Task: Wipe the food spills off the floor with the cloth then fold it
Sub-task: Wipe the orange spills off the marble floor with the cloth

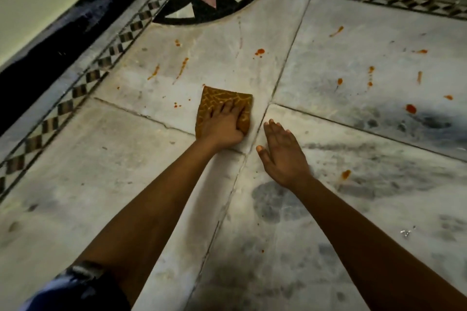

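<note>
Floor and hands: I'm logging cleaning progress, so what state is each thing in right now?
Cloth: folded into a small pad, lying flat on the floor.
Left hand: palm down, pressing on the cloth.
Right hand: open, empty, fingers together, beside the cloth.
Floor: orange-red spills not yet wiped, scattered beyond and to the right of the cloth.

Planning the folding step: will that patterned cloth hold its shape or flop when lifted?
Probably floppy: the cloth bunches under the left hand. Likely light, since it lies thin and flat on the floor.
</note>
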`<state>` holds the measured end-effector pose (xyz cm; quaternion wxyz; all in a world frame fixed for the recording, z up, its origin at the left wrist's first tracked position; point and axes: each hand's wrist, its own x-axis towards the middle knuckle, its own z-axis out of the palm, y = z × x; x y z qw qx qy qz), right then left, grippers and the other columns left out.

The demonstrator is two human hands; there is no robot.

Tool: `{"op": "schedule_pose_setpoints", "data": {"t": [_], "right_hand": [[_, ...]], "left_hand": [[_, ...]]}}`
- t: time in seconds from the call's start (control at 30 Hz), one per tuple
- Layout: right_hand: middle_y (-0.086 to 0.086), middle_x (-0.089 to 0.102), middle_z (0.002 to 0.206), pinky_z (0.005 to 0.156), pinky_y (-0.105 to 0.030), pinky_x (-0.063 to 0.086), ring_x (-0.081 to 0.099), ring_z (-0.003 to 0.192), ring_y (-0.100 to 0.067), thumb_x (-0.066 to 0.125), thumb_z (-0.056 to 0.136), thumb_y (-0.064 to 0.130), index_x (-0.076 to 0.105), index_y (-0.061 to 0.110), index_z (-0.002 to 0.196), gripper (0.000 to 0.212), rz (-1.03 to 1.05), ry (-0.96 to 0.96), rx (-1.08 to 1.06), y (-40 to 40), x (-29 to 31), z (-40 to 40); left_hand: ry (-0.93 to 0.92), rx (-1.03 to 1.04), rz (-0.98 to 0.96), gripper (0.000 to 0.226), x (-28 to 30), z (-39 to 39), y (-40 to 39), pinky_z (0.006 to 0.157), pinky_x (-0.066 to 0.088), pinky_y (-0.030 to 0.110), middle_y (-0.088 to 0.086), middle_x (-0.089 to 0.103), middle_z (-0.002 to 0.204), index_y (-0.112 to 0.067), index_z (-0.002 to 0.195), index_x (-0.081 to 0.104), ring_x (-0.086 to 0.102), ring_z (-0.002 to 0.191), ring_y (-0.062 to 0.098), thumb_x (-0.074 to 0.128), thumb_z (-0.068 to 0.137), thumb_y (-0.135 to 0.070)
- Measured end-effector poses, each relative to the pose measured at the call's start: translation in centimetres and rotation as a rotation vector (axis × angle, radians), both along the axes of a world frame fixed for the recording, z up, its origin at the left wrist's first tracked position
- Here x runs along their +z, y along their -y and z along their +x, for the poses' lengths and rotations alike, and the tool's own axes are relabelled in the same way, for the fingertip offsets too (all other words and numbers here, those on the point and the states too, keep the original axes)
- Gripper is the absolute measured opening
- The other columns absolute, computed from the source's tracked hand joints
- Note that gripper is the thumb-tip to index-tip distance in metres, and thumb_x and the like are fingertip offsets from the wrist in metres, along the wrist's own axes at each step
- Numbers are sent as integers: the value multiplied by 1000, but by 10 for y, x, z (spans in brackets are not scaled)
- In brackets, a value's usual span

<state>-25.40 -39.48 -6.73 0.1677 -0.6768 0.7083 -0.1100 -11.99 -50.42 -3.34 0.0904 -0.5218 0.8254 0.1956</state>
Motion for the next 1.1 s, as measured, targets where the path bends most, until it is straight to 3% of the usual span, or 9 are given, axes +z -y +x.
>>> {"op": "schedule_pose_setpoints", "data": {"t": [0.1, 0.17, 0.3, 0.5, 0.73, 0.83, 0.97, 1.1], "right_hand": [[-10, 9, 158, 113, -27, -9, 3, 146, -20, -1, 83, 52, 9, 9, 149, 79, -42, -79, 5, 21, -2, -5], [-11, 7, 158, 114, -28, -8, 3, 146, -20, -2, 83, 51, 8, 8, 149, 79, -78, -104, -22, 42, 0, -3], [-15, 10, 157, 115, -32, -5, 7, 145, -24, -1, 83, 42, 13, 5, 148, 76, -106, -132, -43, 77, -10, 2], [-17, 26, 152, 115, -37, 8, 24, 142, -27, 18, 91, 37, 27, 3, 145, 65, -121, -143, -158, 80, -33, -3], [-16, 26, 152, 115, -40, 11, 25, 141, -27, 23, 92, 34, 28, 2, 145, 63, -101, -150, -175, 81, -28, -1], [-16, 26, 153, 115, -39, 10, 24, 142, -26, 25, 91, 34, 27, 3, 145, 63, -93, -148, -186, 82, -28, -1], [-16, 27, 152, 115, -39, 11, 24, 142, -26, 27, 91, 34, 29, 3, 145, 62, -99, -133, -185, 83, -27, -2], [-16, 28, 152, 115, -39, 12, 25, 141, -26, 26, 92, 34, 29, 3, 145, 61, -88, -129, -184, 82, -25, -2]], "left_hand": [[-203, 126, 92, 51, 9, 11, 12, 115, 17, 42, 3, 25, 155, -29, 146, 27, 23, 141, 25, 38, 97, -38], [-269, 158, -68, 49, 3, 13, 20, 114, 16, 43, 3, 30, 153, -32, 146, 27, 26, 140, 25, 30, 99, -44], [-26, -56, -271, 58, -34, 1, 36, 114, -8, 47, -3, 4, 159, -39, 148, 6, -1, 146, 16, 19, 95, -58], [20, 29, -300, 56, -43, -25, 119, 114, -7, 51, 1, 4, 159, -36, 148, 6, 1, 146, 21, 16, 96, -53], [-31, -55, -318, 56, -44, 14, 36, 114, 6, 51, 2, 21, 156, -32, 148, 20, 17, 144, 22, 18, 94, -49], [11, -14, -336, 54, -43, 2, 83, 115, 6, 51, 4, 24, 155, -32, 148, 20, 18, 144, 24, 21, 95, -45], [41, 143, -322, 52, -43, -33, 155, 114, -1, 52, 5, 14, 158, -30, 149, 13, 8, 145, 25, 19, 98, -42], [19, -51, -328, 56, -43, -23, 106, 114, 0, 51, 6, 15, 158, -30, 149, 14, 11, 145, 25, 12, 95, -44]]}}
